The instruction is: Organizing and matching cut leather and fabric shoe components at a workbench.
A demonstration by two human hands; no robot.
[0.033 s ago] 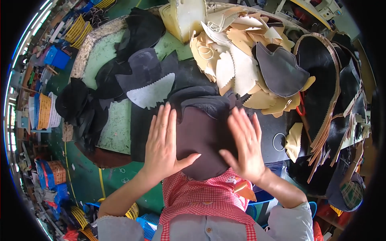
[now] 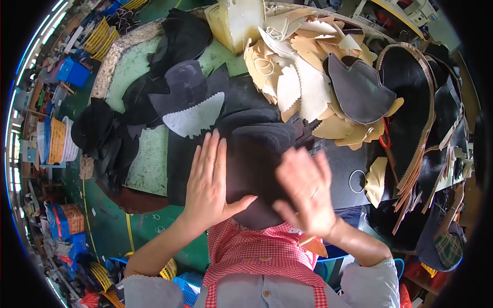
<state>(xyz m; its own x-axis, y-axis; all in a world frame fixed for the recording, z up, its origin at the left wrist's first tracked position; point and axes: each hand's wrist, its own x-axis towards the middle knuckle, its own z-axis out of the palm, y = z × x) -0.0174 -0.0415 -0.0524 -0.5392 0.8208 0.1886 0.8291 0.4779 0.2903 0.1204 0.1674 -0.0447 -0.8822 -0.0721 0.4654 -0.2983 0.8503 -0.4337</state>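
A dark brown, rounded piece of leather-like sheet (image 2: 250, 177) lies at the near edge of the table, in front of my apron. Flat on its left side rests my left hand (image 2: 206, 187), fingers stretched out and thumb pointing inward. Over its right part is my right hand (image 2: 309, 197), smeared a little by motion; its fingers are extended and I see nothing in them. Whether the right palm touches the sheet I cannot tell. Just beyond, a stack of curved black pieces (image 2: 262, 134) lies next to a pale grey piece with a zigzag edge (image 2: 197, 115).
Tan and cream zigzag-cut pieces (image 2: 308, 87) are heaped at the far right, with a black cut piece (image 2: 359, 91) on top. Large black sheets (image 2: 408, 92) hang over the right end. More black pieces (image 2: 97, 128) lie left. A yellowish block (image 2: 237, 25) stands at the back.
My right hand has shifted slightly left over the brown sheet, and its fingers look more bent and blurred. The left hand stays in place.
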